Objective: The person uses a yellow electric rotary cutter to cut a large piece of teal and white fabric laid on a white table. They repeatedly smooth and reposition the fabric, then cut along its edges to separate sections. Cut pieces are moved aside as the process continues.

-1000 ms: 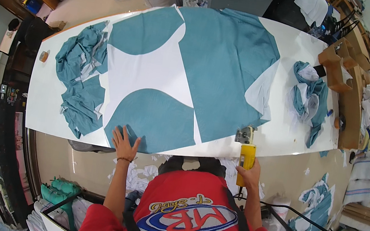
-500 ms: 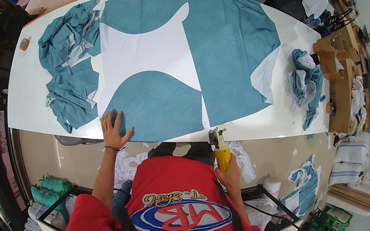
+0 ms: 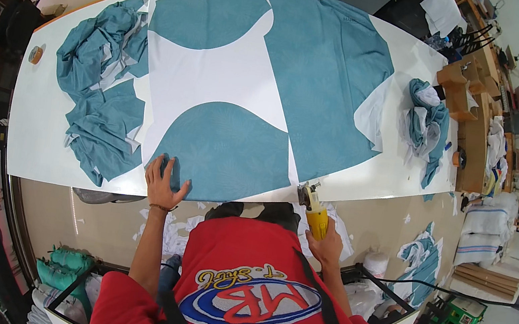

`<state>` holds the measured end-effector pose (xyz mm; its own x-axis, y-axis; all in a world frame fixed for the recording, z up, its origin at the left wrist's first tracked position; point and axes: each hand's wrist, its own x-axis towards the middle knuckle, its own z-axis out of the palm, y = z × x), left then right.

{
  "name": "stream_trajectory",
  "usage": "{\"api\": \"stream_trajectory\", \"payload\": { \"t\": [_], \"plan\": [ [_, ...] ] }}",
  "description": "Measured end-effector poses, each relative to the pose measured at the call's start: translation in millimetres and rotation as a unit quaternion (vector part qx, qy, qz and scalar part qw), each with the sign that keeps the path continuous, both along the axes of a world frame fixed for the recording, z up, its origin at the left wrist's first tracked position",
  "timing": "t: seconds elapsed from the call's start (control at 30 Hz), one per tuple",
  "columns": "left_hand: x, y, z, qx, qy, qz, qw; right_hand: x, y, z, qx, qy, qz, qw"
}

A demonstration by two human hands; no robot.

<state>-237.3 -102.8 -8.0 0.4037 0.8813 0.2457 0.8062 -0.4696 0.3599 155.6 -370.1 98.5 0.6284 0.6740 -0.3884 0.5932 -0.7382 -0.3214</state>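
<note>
On the white table (image 3: 34, 126) lies a spread sheet of teal printed fabric (image 3: 227, 150) with white areas between its curved panels. My left hand (image 3: 164, 184) rests on the fabric's lower left corner near the table's front edge, fingers spread. My right hand (image 3: 327, 242) grips the yellow body of a handheld electric fabric cutter (image 3: 316, 220). The cutter's metal head meets the table's front edge, beside the white strip that divides the teal panels. Whether its blade touches the cloth I cannot tell.
Crumpled teal and white cloth (image 3: 106, 56) heaps at the table's left, beside a tape roll (image 3: 35, 55). Another cloth bundle (image 3: 429, 121) sits at the right, near a wooden shelf (image 3: 474, 138). Scraps (image 3: 420, 259) litter the floor. A black cord (image 3: 436, 287) runs at lower right.
The whole view has shifted slightly. My left hand stays on the fabric and my right hand still holds the cutter at the table edge. The black cord on the right hangs higher.
</note>
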Motion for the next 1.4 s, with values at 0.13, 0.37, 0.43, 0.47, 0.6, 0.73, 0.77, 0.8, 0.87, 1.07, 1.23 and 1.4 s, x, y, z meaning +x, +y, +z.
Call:
{"api": "stream_trajectory", "payload": {
  "t": [0.13,0.37,0.43,0.47,0.6,0.73,0.77,0.8,0.87,1.07,1.23,1.4],
  "plan": [
    [1,1,0,0.013,-0.006,-0.005,1.0,-1,-1,-4,-0.005,-0.01,-0.01,1.0],
    [0,1,1,0.011,-0.002,-0.007,1.0,1,15,-12,0.02,-0.028,-0.006,0.999],
    [1,2,1,0.015,-0.006,-0.01,1.0,2,20,-9,0.013,-0.028,-0.009,0.999],
    [1,2,0,0.019,-0.01,-0.01,1.0,2,23,-6,0.005,-0.028,-0.008,1.0],
    [1,2,1,0.012,-0.013,-0.006,1.0,5,29,-8,-0.009,-0.013,-0.015,1.0],
    [0,3,0,0.013,-0.008,-0.002,1.0,7,32,-11,0.0,-0.019,-0.011,1.0],
    [0,2,0,0.012,-0.006,-0.001,1.0,6,34,-8,-0.002,-0.016,-0.013,1.0],
    [0,1,0,0.012,-0.004,0.0,1.0,6,35,-6,-0.004,-0.014,-0.015,1.0],
    [0,1,1,0.014,-0.005,-0.002,1.0,5,39,-6,0.002,-0.019,-0.011,1.0],
    [0,2,3,0.007,-0.015,-0.001,1.0,10,60,-10,-0.002,-0.012,0.002,1.0],
    [0,2,5,-0.004,-0.018,0.01,1.0,16,85,-12,-0.002,-0.019,0.017,1.0],
    [2,4,7,-0.006,-0.05,0.034,0.998,21,107,-10,0.007,-0.017,0.021,1.0]
  ]
}}
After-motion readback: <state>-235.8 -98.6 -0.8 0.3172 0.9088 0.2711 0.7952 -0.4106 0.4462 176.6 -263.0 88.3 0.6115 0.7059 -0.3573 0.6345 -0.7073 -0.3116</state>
